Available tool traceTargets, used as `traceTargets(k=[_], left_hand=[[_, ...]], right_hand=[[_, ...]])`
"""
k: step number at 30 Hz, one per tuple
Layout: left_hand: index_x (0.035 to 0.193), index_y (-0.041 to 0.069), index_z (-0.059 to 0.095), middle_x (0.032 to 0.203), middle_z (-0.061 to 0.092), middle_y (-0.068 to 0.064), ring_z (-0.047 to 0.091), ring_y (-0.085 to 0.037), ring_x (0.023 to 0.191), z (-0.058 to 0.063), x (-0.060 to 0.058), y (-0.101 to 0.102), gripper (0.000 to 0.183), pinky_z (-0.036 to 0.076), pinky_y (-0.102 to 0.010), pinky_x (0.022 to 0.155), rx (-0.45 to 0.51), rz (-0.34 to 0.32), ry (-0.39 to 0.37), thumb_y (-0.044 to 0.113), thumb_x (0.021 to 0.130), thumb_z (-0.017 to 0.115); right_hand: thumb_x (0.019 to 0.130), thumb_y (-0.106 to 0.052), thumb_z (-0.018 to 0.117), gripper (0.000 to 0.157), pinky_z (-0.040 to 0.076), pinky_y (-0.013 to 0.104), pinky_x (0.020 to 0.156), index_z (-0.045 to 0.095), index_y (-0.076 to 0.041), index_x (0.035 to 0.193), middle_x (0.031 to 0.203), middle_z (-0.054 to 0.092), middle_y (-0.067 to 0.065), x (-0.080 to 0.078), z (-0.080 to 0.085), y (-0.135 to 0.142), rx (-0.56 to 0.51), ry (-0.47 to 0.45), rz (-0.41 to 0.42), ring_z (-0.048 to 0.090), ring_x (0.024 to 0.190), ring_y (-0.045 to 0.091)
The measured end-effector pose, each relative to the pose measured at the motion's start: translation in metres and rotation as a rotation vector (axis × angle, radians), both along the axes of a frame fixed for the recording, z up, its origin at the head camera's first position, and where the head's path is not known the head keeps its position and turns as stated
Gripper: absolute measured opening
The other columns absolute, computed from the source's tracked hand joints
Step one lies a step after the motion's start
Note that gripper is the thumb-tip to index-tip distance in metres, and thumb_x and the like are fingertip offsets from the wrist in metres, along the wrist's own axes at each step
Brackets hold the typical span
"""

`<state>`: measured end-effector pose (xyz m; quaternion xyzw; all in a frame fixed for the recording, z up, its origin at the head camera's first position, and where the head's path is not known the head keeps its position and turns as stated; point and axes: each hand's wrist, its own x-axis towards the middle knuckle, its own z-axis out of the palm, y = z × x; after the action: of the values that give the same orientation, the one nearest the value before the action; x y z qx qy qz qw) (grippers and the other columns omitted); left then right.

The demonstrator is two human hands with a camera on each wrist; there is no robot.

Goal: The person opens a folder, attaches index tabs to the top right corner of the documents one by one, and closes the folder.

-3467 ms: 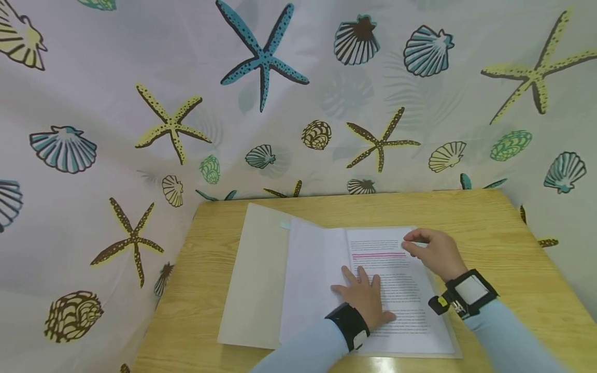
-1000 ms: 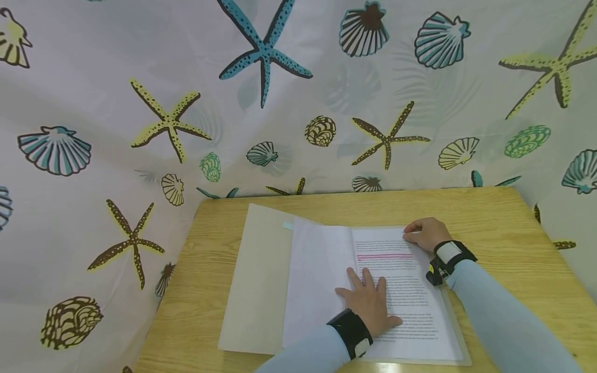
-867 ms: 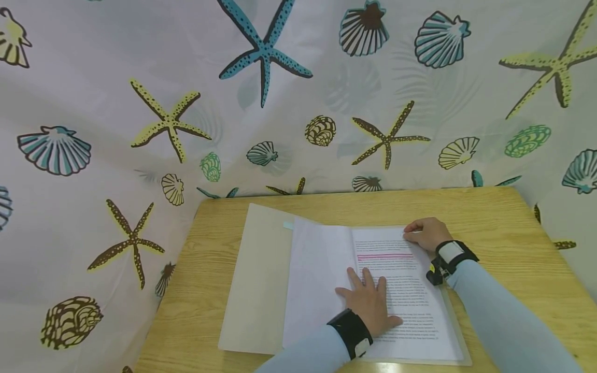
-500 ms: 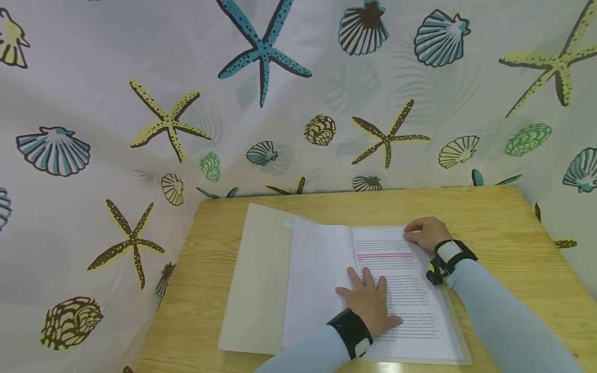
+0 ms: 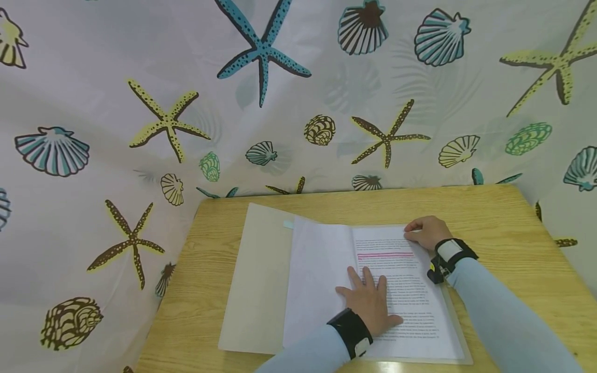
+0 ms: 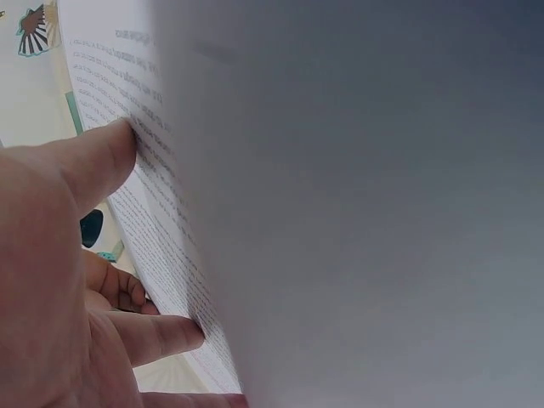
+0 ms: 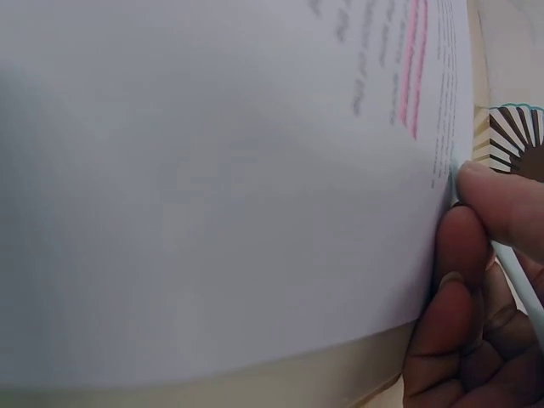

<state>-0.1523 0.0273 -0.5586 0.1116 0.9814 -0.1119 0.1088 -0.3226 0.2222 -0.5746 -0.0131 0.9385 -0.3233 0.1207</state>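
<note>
An open booklet (image 5: pixel 322 290) lies on the wooden table, its right-hand page (image 5: pixel 401 290) printed with text and a pink-marked line. My left hand (image 5: pixel 366 305) rests on that page with fingers spread straight, pressing it down. At the page's top right corner is my right hand (image 5: pixel 428 233), thumb and index finger together at the edge. Between them the right wrist view shows a pale blue strip, like a sticky tab (image 7: pixel 520 293), pinched against the page edge. Most of it is hidden by the fingers. Another pale blue tab (image 5: pixel 288 225) sticks to the left side.
The cream cover (image 5: pixel 256 290) lies folded open at the left, under a blank white page (image 5: pixel 317 280). Wooden tabletop (image 5: pixel 503 238) surrounds the booklet. A curtain (image 5: pixel 298 171) printed with shells and starfish hangs behind the table and along its sides.
Since the earliest frame, my right hand has come down onto the page corner, and its fingers have closed together there. The left hand stays on the page. Over the last second almost nothing moves.
</note>
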Motion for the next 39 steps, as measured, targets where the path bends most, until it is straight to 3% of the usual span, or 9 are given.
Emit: traceTargets(k=[9,20,27,39], left_hand=[[0.146,0.038,0.037,0.152,0.036,-0.006,0.035,-0.041,0.135,0.0011,-0.0005,0.0001,0.097,0.048,-0.063,0.08,-0.002,-0.001,-0.004,0.092,0.065,0.044],[0.146,0.037,0.037,0.151,0.036,-0.007,0.035,-0.041,0.135,0.0028,-0.0011,-0.0004,0.097,0.047,-0.063,0.08,-0.001,-0.008,-0.008,0.091,0.066,0.043],[0.146,0.037,0.037,0.151,0.036,-0.007,0.035,-0.041,0.134,0.0016,-0.0017,0.0008,0.097,0.048,-0.063,0.079,-0.002,-0.003,0.006,0.091,0.065,0.044],[0.145,0.038,0.037,0.151,0.036,-0.007,0.036,-0.041,0.134,0.0004,-0.0036,0.0024,0.097,0.048,-0.063,0.079,-0.001,-0.003,0.007,0.092,0.065,0.044]], right_hand=[[0.088,-0.02,0.07,0.021,0.046,0.037,0.07,0.072,-0.005,0.102,0.108,0.065,0.021,0.0003,0.0028,-0.0015,0.005,-0.026,-0.01,0.057,0.088,0.032],[0.087,-0.019,0.07,0.018,0.045,0.048,0.08,0.072,-0.005,0.099,0.107,0.065,0.02,-0.0018,0.0042,-0.0059,0.054,-0.018,-0.014,0.055,0.093,0.034],[0.085,-0.019,0.072,0.019,0.045,0.048,0.078,0.071,-0.003,0.096,0.103,0.066,0.02,-0.0038,0.0067,-0.0047,0.086,0.024,0.012,0.056,0.09,0.034],[0.087,-0.022,0.07,0.022,0.047,0.043,0.074,0.07,-0.004,0.1,0.111,0.064,0.024,-0.006,0.005,0.0004,0.073,-0.008,0.022,0.057,0.091,0.035]])
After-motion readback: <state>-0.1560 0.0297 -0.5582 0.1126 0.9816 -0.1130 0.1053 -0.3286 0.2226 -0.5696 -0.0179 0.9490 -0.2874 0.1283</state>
